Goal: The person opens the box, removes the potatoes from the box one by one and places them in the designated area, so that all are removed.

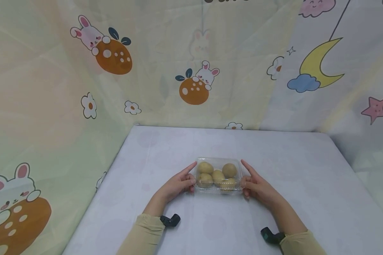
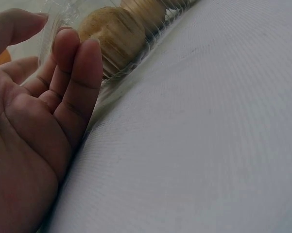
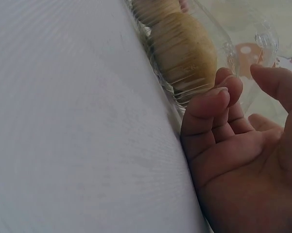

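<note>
A clear plastic box (image 1: 217,190) with a see-through lid sits on the table, holding several round, yellow-brown potatoes (image 1: 205,168). At its left side, my left hand (image 1: 175,186) grips the edge between thumb and curled fingers, while the index finger points toward the far corner. My right hand (image 1: 258,186) mirrors this on the right side, index finger stretched along the box. In the left wrist view, curled fingertips lie close against the plastic beside a potato (image 2: 111,36). The right wrist view shows fingertips at the box's end by another potato (image 3: 187,53).
A white cloth covers the table (image 1: 210,226). Behind and beside it hangs a printed curtain (image 1: 153,71) with rabbits, flowers and a moon. Small black devices are strapped to the left wrist (image 1: 170,220) and right wrist (image 1: 271,236).
</note>
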The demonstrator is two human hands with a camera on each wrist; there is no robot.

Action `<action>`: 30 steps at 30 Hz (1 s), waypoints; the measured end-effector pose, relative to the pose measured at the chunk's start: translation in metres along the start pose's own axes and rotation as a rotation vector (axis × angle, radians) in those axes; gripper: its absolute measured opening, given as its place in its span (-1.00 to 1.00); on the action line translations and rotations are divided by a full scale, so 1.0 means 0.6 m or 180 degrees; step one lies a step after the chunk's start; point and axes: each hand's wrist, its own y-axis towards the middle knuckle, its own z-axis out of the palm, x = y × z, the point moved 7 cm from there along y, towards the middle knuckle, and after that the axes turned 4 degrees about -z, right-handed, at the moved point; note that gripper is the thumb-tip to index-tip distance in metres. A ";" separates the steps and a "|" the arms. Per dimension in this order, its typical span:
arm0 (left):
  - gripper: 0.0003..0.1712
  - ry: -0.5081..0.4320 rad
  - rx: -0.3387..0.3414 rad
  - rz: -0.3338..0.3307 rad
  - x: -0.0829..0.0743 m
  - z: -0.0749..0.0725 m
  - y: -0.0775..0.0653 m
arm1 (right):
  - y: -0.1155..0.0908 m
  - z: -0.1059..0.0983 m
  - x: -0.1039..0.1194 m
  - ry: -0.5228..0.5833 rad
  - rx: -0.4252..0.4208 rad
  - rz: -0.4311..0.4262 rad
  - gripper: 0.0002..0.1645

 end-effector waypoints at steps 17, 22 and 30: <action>-0.17 -0.0041 -0.0020 -0.0015 -0.003 -0.002 -0.003 | 0.002 -0.004 -0.002 -0.0597 -0.0051 -0.0097 -0.10; -0.18 -0.0053 -0.0019 -0.0028 -0.001 -0.002 -0.003 | 0.002 -0.007 0.005 -0.0754 -0.0120 -0.0233 -0.16; -0.20 -0.0031 -0.0037 -0.0066 0.002 -0.003 0.000 | 0.003 -0.018 0.032 -0.1465 -0.0407 -0.0712 -0.31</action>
